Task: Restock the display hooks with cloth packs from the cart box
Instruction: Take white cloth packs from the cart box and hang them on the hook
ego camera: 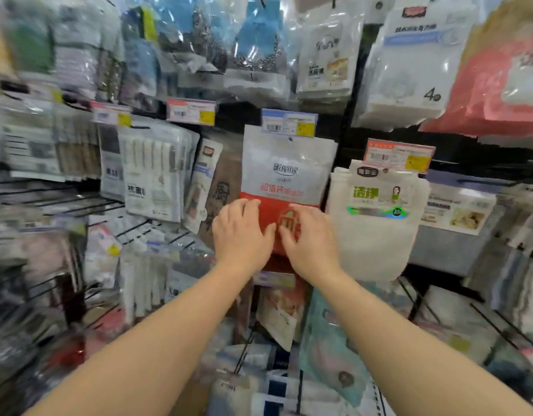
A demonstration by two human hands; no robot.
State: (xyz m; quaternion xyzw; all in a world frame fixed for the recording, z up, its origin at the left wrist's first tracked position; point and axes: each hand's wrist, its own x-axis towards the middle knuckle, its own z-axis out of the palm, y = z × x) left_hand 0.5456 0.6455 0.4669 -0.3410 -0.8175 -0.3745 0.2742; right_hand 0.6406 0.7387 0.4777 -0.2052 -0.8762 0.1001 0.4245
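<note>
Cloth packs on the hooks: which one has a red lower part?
The white pack with red lower half, in the centre under the blue-edged price tag; both hands, left hand and right hand, rest on it. The neighbouring pack with green characters is all white.

price tags (190,112), blue gloves (260,34), wire shelf (64,202)

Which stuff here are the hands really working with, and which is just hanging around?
Part of the job:
- left hand and right hand, both pressed on the red-and-white cloth pack
- its price tag above

Just hanging around:
- white pack with green lettering
- pink pack
- blue packs
</note>
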